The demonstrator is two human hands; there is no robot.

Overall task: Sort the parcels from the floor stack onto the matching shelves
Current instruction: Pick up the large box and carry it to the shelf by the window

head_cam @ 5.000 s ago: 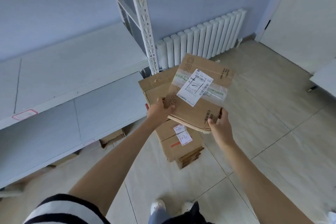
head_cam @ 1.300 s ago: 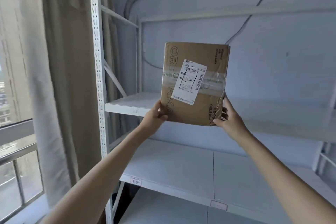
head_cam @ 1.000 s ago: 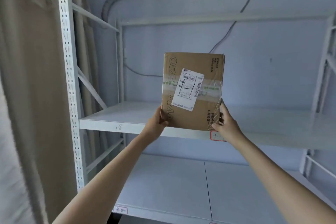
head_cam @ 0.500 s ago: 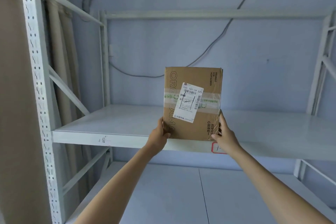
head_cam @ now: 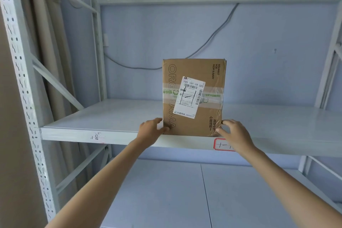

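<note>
Parcel (head_cam: pixel 193 98) upright on shelf (head_cam: pixel 111 116) edge — left hand (head_cam: pixel 150 129) and right hand (head_cam: pixel 234 132), grip loose, fingertips touching its lower corners.

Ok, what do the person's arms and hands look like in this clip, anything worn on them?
Both forearms are bare up to the frame edge, with no sleeves showing. The left hand and right hand carry no gloves, rings, watch or bands that the picture shows.
</note>
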